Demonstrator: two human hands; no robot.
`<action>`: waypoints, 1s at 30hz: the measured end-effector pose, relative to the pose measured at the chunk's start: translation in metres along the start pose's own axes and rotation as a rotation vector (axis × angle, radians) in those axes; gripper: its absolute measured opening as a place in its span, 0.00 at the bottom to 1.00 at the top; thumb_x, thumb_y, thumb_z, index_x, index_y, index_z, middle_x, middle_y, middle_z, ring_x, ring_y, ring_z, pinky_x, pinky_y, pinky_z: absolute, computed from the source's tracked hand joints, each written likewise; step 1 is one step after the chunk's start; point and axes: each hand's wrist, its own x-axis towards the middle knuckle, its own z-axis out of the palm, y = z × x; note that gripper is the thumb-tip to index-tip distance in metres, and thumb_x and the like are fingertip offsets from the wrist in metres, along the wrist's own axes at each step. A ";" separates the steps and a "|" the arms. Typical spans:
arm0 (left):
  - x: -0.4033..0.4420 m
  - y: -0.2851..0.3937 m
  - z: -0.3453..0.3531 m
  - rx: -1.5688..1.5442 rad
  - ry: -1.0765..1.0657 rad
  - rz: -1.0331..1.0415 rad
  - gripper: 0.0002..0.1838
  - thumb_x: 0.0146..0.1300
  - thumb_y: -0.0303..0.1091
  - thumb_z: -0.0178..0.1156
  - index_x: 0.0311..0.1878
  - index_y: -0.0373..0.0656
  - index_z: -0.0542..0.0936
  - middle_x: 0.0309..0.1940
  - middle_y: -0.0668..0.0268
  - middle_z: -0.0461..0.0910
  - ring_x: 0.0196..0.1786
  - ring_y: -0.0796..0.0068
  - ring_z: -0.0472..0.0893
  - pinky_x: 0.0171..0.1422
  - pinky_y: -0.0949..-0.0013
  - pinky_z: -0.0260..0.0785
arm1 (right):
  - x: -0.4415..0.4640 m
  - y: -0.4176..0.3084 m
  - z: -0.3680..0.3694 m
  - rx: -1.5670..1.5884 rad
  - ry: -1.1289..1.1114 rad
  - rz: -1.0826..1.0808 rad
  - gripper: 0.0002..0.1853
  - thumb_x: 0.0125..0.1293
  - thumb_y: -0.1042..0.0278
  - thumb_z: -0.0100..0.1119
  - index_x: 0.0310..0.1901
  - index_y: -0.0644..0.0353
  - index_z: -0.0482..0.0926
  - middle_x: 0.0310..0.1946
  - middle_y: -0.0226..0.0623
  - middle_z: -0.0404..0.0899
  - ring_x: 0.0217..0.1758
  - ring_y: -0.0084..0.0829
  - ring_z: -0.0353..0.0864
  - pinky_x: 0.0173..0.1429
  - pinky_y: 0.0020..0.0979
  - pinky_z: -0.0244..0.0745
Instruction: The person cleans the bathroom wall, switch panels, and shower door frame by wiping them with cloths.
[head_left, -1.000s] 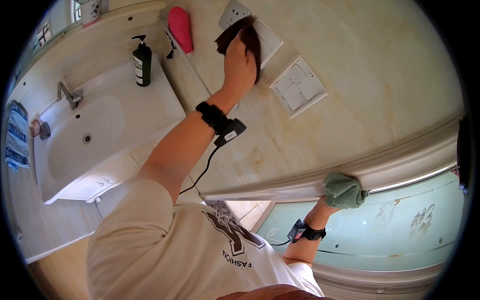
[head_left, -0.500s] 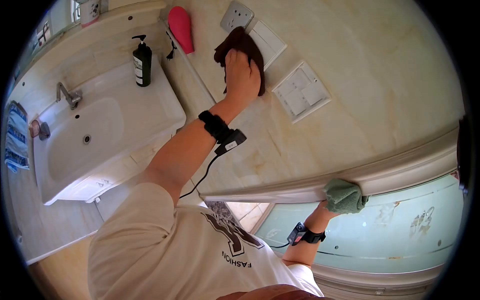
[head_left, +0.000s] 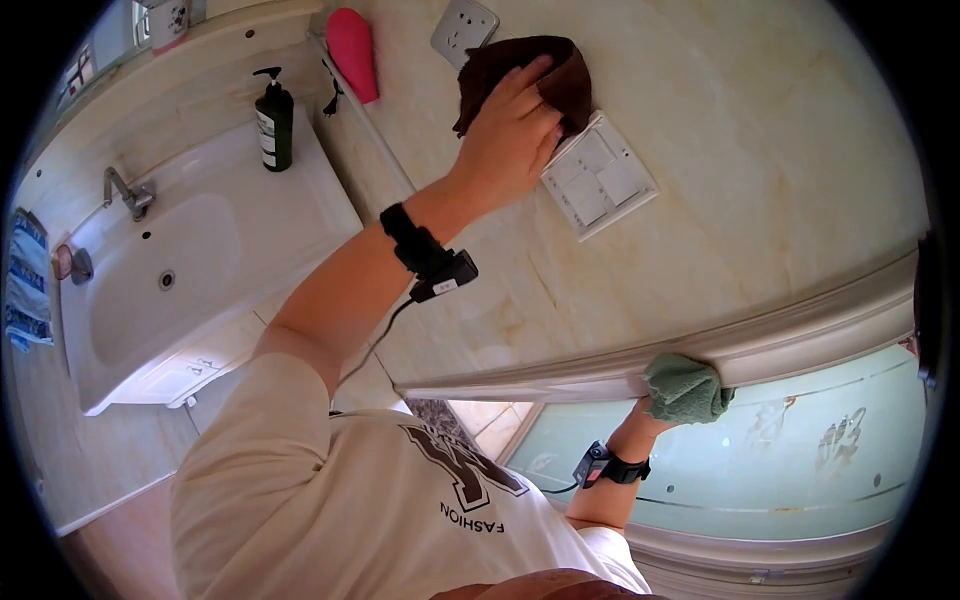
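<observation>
My left hand (head_left: 508, 140) reaches up to the marbled wall, its fingers pressing a dark brown cloth (head_left: 488, 75) against it. Beneath the cloth, a white switch plate seen earlier is now mostly covered. Just beside the hand is another white switch panel (head_left: 602, 180), and a metallic socket plate (head_left: 465, 32) sits by the cloth's upper left edge. Lower right, a green cloth (head_left: 687, 390) rests on the door frame (head_left: 800, 330). My right hand (head_left: 645, 418) holds it there, fingers mostly hidden by the cloth.
At left is a white washbasin (head_left: 230, 290) with a faucet (head_left: 130, 195) and a dark green pump bottle (head_left: 273, 125). A pink object (head_left: 352, 55) hangs near the wall corner. Frosted glass (head_left: 740, 460) lies below the frame. A cable runs from my left wrist band (head_left: 415, 245).
My left hand and the brown cloth have slid right along the wall, from beside the middle switch plate to over it. My right hand and the green cloth stay in place.
</observation>
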 end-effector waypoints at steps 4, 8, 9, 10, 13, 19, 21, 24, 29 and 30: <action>0.009 -0.022 -0.002 -0.066 -0.037 -0.163 0.12 0.61 0.34 0.59 0.39 0.33 0.77 0.46 0.47 0.74 0.61 0.44 0.68 0.65 0.53 0.62 | 0.002 -0.003 0.003 0.065 0.001 -0.011 0.38 0.63 0.57 0.62 0.68 0.64 0.53 0.61 0.46 0.66 0.57 0.37 0.73 0.61 0.39 0.75; 0.012 -0.028 -0.001 -0.148 -0.025 -0.371 0.14 0.65 0.35 0.55 0.44 0.31 0.74 0.47 0.45 0.73 0.56 0.41 0.69 0.62 0.52 0.63 | 0.001 0.006 -0.002 0.081 0.015 0.019 0.37 0.64 0.57 0.62 0.67 0.62 0.55 0.59 0.44 0.68 0.55 0.37 0.75 0.59 0.38 0.76; 0.006 -0.025 0.002 -0.118 -0.015 -0.336 0.14 0.66 0.34 0.54 0.45 0.30 0.72 0.48 0.43 0.72 0.54 0.40 0.68 0.62 0.50 0.62 | -0.001 0.011 -0.004 0.084 0.016 0.020 0.37 0.64 0.57 0.62 0.67 0.62 0.55 0.59 0.44 0.68 0.55 0.37 0.75 0.59 0.38 0.76; -0.007 -0.023 0.008 -0.116 -0.017 -0.335 0.14 0.66 0.34 0.54 0.45 0.30 0.72 0.48 0.43 0.72 0.54 0.40 0.68 0.62 0.50 0.62 | -0.003 0.015 -0.005 0.128 0.023 0.048 0.37 0.63 0.58 0.62 0.67 0.62 0.55 0.59 0.44 0.68 0.55 0.37 0.75 0.59 0.38 0.76; -0.039 -0.008 0.016 -0.103 0.086 -0.500 0.13 0.66 0.32 0.52 0.44 0.28 0.71 0.47 0.39 0.70 0.54 0.38 0.66 0.62 0.46 0.58 | -0.001 0.012 -0.008 0.101 -0.019 0.073 0.38 0.62 0.59 0.63 0.68 0.61 0.55 0.60 0.44 0.67 0.56 0.37 0.74 0.60 0.39 0.75; 0.005 -0.021 0.012 -0.055 0.099 -0.421 0.13 0.66 0.35 0.54 0.41 0.30 0.73 0.43 0.44 0.73 0.51 0.41 0.68 0.61 0.47 0.59 | 0.001 0.001 -0.001 -0.035 -0.059 -0.083 0.38 0.62 0.60 0.63 0.69 0.62 0.54 0.61 0.43 0.66 0.58 0.37 0.72 0.63 0.39 0.73; 0.025 -0.024 0.009 -0.030 0.126 -0.322 0.14 0.66 0.38 0.55 0.37 0.33 0.76 0.39 0.47 0.75 0.49 0.43 0.69 0.61 0.49 0.60 | 0.001 0.001 0.000 0.097 -0.031 -0.017 0.39 0.62 0.61 0.63 0.69 0.62 0.54 0.61 0.43 0.66 0.58 0.37 0.72 0.63 0.39 0.73; 0.026 -0.021 0.008 -0.039 0.061 -0.311 0.14 0.66 0.38 0.56 0.38 0.33 0.76 0.39 0.49 0.75 0.49 0.45 0.70 0.59 0.51 0.61 | 0.000 0.003 -0.002 0.109 0.010 0.039 0.39 0.62 0.60 0.63 0.68 0.64 0.54 0.60 0.45 0.67 0.57 0.37 0.73 0.62 0.39 0.73; 0.018 -0.022 0.011 -0.225 0.143 -0.391 0.16 0.65 0.40 0.58 0.37 0.32 0.76 0.38 0.50 0.75 0.49 0.47 0.70 0.55 0.53 0.64 | -0.001 0.008 -0.003 -0.128 -0.022 -0.139 0.34 0.68 0.50 0.53 0.65 0.69 0.60 0.62 0.48 0.66 0.61 0.40 0.70 0.64 0.38 0.71; 0.018 -0.023 0.012 -0.205 0.158 -0.357 0.17 0.65 0.41 0.59 0.37 0.32 0.76 0.38 0.51 0.75 0.48 0.48 0.70 0.54 0.53 0.64 | 0.000 0.008 -0.004 -0.130 -0.022 -0.139 0.34 0.68 0.50 0.53 0.65 0.69 0.60 0.62 0.48 0.66 0.61 0.40 0.70 0.64 0.38 0.71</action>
